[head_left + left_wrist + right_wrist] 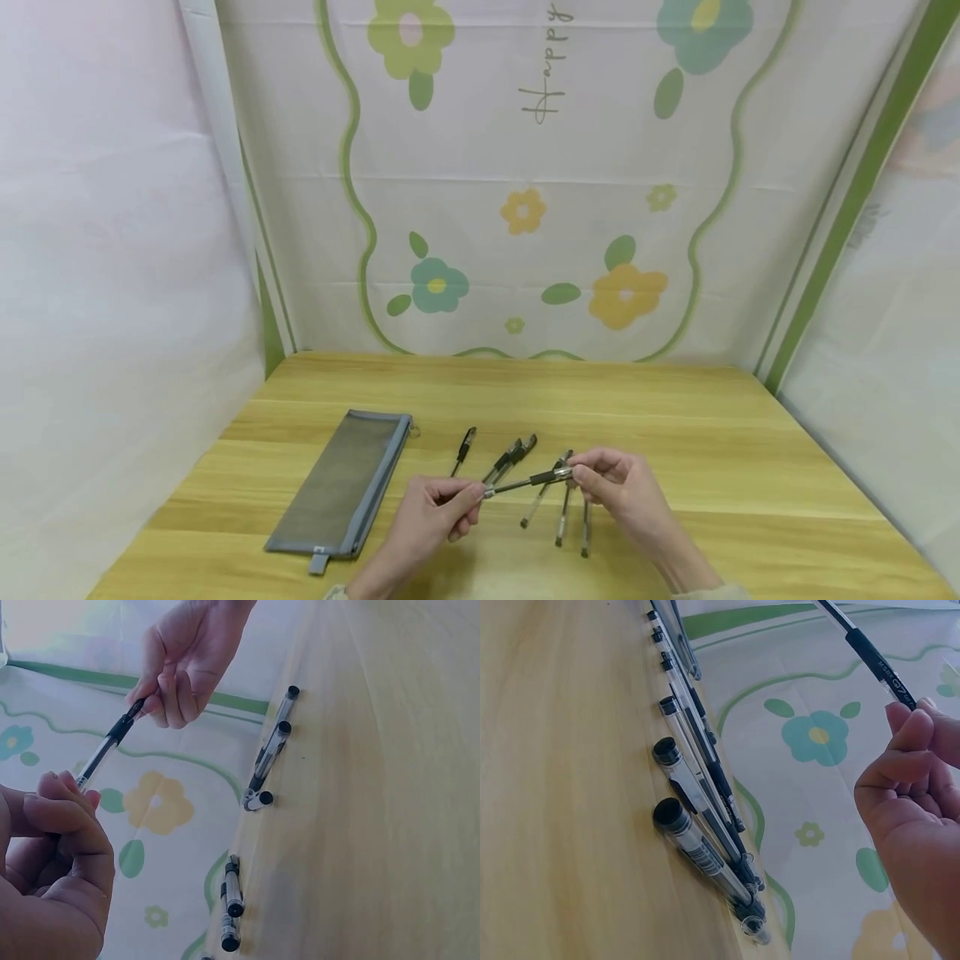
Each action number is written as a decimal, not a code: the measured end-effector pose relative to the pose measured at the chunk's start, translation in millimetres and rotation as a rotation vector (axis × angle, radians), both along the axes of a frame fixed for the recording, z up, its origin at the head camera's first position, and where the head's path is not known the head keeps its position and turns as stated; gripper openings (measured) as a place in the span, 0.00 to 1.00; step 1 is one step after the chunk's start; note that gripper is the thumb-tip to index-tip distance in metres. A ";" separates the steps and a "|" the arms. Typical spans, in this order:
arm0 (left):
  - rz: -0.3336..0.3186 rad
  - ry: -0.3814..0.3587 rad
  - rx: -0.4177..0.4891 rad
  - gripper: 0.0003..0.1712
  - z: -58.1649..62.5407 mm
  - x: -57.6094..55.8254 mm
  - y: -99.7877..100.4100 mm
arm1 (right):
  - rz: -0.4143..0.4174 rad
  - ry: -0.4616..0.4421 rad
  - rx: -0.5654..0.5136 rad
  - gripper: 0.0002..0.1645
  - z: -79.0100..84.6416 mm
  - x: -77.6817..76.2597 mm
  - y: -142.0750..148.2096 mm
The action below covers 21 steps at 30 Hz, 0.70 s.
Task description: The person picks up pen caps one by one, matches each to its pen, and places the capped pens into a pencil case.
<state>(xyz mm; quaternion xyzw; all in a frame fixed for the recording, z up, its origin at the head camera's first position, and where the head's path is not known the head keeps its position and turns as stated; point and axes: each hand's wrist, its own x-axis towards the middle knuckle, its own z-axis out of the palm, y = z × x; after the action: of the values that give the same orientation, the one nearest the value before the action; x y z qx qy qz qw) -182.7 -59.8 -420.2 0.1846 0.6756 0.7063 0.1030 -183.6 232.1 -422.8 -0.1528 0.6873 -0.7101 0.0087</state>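
Light sleeve cuffs [712,592] edged into the bottom of the head view, nearest the camera, with both bare hands reaching forward from them. Between the hands, a clear-barrelled gel pen [517,485] with a black grip was held above the wood-grain table [712,458]. The left hand [427,518] pinched its barrel end between thumb and fingers, the other fingers curled in; the right hand [626,490] had thumb and fingertips clamped on the opposite end, just beyond the grip, which bore pale lettering in the right wrist view.

Six similar pens lay on the tabletop. Three [564,517] fanned out below and beside the right hand, their dark barrel ends toward the person; three more [466,444] lay beyond the left hand, partly hidden by it. Left of that hand rested a grey mesh zip pouch [337,483], its fabric tab [318,564] at the near end. Behind the table hung a flower-printed cloth [450,167].
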 end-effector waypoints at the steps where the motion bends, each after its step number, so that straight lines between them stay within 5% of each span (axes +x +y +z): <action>1: 0.000 -0.004 0.004 0.14 0.1 -0.2 0.3 | 0.002 0.000 -0.002 0.21 0.3 -0.3 0.3; 11: -0.009 -0.027 0.020 0.13 0.9 -0.1 0.7 | 0.063 0.014 -0.096 0.16 -1.5 -1.7 0.8; 21: -0.020 -0.034 0.034 0.14 -2.8 -1.4 0.6 | 0.030 -0.032 -0.083 0.24 -1.9 -2.1 -1.2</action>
<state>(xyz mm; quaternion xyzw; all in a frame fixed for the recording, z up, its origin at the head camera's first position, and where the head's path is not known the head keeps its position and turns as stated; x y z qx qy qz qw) -184.1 -59.1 -423.1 0.1812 0.6598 0.7196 0.1185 -185.6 230.9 -424.7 -0.1520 0.6546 -0.7402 0.0241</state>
